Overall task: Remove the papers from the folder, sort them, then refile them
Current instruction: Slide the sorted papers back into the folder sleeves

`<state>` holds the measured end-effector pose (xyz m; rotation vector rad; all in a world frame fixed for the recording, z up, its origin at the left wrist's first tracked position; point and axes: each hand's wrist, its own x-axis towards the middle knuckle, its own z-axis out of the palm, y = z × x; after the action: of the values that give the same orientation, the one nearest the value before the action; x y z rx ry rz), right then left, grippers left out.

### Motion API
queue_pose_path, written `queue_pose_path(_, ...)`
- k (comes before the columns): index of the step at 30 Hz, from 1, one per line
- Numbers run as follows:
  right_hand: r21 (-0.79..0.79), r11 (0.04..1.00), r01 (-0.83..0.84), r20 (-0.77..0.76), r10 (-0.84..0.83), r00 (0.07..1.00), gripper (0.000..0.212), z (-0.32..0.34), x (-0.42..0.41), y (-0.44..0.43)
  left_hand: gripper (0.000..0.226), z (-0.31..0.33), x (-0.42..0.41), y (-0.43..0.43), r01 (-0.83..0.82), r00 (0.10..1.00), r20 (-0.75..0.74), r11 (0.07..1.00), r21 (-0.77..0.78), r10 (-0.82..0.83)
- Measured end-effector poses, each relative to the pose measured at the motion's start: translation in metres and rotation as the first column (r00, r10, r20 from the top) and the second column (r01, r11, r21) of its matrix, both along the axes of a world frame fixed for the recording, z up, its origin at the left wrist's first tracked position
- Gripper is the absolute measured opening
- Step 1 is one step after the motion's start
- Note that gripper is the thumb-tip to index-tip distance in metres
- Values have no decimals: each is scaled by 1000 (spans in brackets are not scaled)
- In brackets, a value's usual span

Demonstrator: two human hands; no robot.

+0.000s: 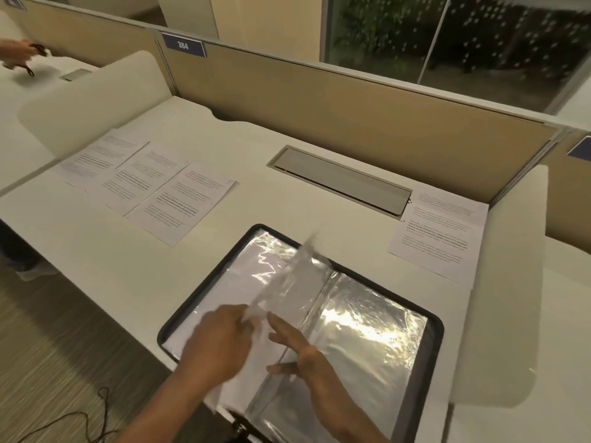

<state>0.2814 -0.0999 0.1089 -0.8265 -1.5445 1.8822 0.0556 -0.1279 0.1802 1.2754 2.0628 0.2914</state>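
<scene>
- Office cubicle: tan partition panels close off the far side of the work area, and a dark window lies beyond them.
- White table: carries every item listed below except the number plate.
- Folder: black-edged and lying open at the near table edge. Clear sleeves fill both halves, and white sheets show through the left stack.
- Row of three papers: printed, face up and overlapping one another. The row lies far left of the folder, well apart from it.
- Single paper: printed and face up at the far right. One corner lies at the right end of the cable hatch.
- Raised sleeve: stands tilted above the spine and is motion-blurred.
- Left hand: grip narrow, with curled fingers pinching the near edge of the raised sleeve.
- Right hand: grip wide, with fingers straight and spread, resting on the sleeves beside the spine.
- Number plate: blue, reads 384, mounted on top of the partition.
</scene>
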Motion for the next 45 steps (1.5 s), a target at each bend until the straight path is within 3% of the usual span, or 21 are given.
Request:
queue_pose_path(4,105,994,-15,288,-16,958,75,-23,-69,-12,17,-23,-61,21,-126,983,-139,992,-16,122)
queue_pose_path(6,64,998,-26,386,0,923,84,-31,-73,1,19,-38,-85,30,-139,971,-200,990,-12,134)
queue_pose_path(10,204,970,-132,606,-19,795,105,-55,-106,-2,27,-71,-113,45,-161,957,-253,985,-65,140)
queue_pose_path(12,243,954,-173,723,-59,688,108,-68,-107,2,31,-87,-120,49,-157,957,-261,983,-92,128)
queue_pose_path(14,278,938,-206,766,-87,637,104,-79,-108,-2,36,-100,-126,53,-156,952,-281,982,-107,120)
queue_pose_path(21,466,867,-176,726,-261,636,69,-110,-107,-9,52,-115,-147,70,-47,937,-345,961,-274,-52)
queue_pose_path(26,569,822,-26,619,-407,672,46,-110,-111,-5,52,-94,-135,89,172,805,-489,921,-348,-335)
queue_pose_path(29,513,846,148,552,-457,698,29,-105,-106,6,44,-83,-117,99,283,720,-544,898,-335,-430)
queue_pose_path(32,444,806,391,474,-582,661,18,-95,-85,25,42,-72,-91,113,337,678,-578,891,-305,-454)
queue_pose_path(34,414,762,498,484,-648,588,12,-82,-61,44,45,-68,-70,126,381,697,-556,891,-247,-452)
queue_pose_path(37,371,669,644,484,-731,481,19,-65,-15,75,54,-68,-32,153,427,764,-470,893,-146,-442)
queue_pose_path(41,393,573,720,565,-768,302,10,-55,47,118,45,-76,27,200,371,920,-126,928,-14,-370)
queue_pose_path(45,418,446,792,596,-792,131,28,-61,94,158,36,-92,83,247,370,916,141,927,61,-375)
